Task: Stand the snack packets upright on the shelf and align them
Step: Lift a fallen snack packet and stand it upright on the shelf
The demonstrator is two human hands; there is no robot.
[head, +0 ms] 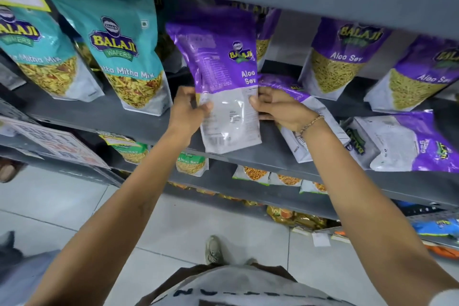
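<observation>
Head view: both arms reach up from the bottom of the frame, converging at centre. Left hand grips the left edge of the purple packet, thumb on the facing side, fingers behind. Right hand, bracelet on the wrist, clamps the right edge the same way, thumb in front. Both grips closed on the packet's lower white part.

Packet is upright, back panel facing the camera, top tilted slightly left, centre frame. Its bottom edge hangs out over the front lip of the shelf; can't tell if it touches the shelf.

Just behind the right hand a second purple packet lies flat. Another flat packet lies at right edge, mid-height. Two Aloo Sev packs stand in the upper right. Two teal packs stand upper left, leaning a bit. Lower shelves with small packs sit below centre; tiled floor and a shoe at bottom.
</observation>
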